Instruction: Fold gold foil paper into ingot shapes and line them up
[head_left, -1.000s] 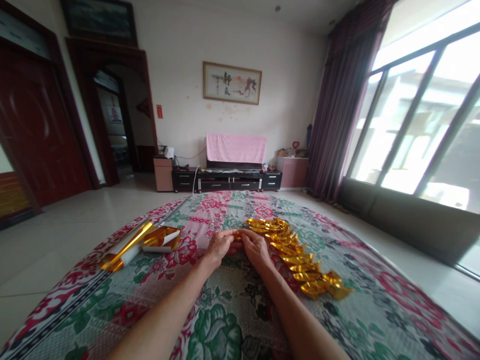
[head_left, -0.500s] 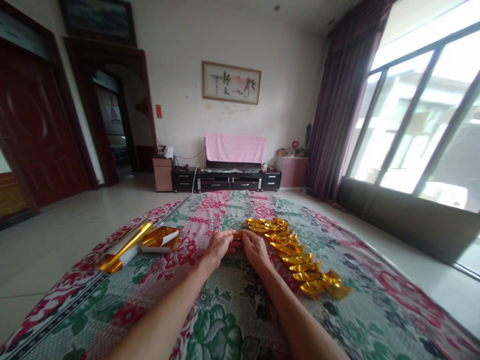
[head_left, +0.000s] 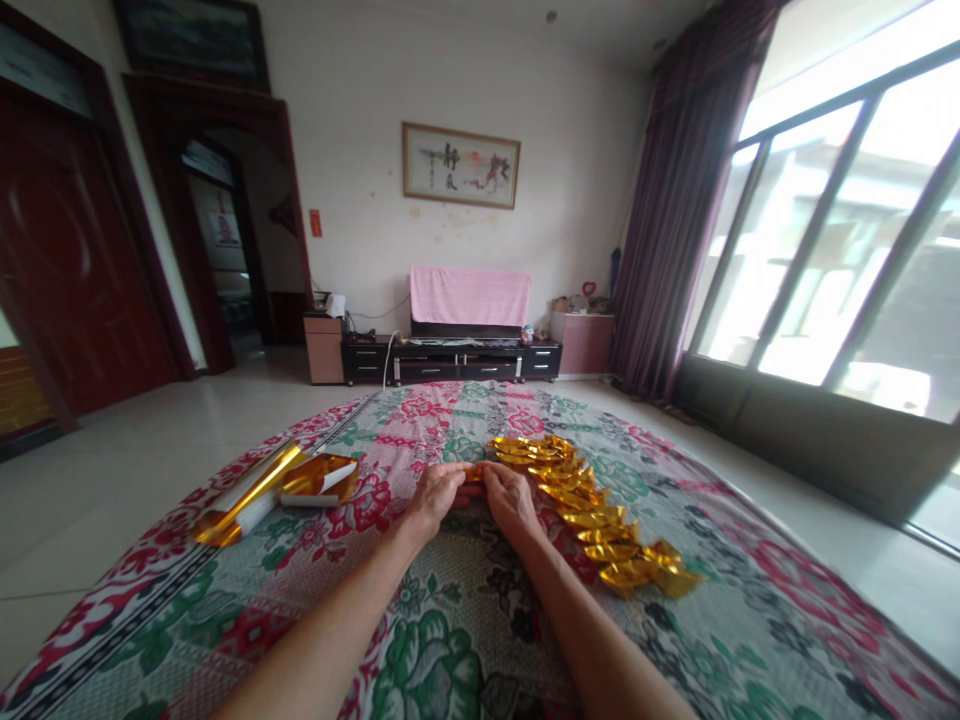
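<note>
Between my two hands, above the flowered cloth, is a small piece of gold foil paper, mostly hidden by fingers. My left hand pinches its left side, and my right hand pinches its right side, with the fingertips nearly meeting. Just right of my right hand, folded gold foil paper ingots lie in a slanting row of several. To the left are curled sheets of gold foil paper with white backs and a smaller curled piece beside them.
A flowered cloth covers the surface under my hands. Beyond its far edge stands a low black cabinet with a pink cloth over something on top. Tall windows and a purple curtain are at the right, a dark red door at the left.
Both hands stay in place with the foil paper between them. The view has shifted very slightly; the ingots and loose sheets lie as before.
</note>
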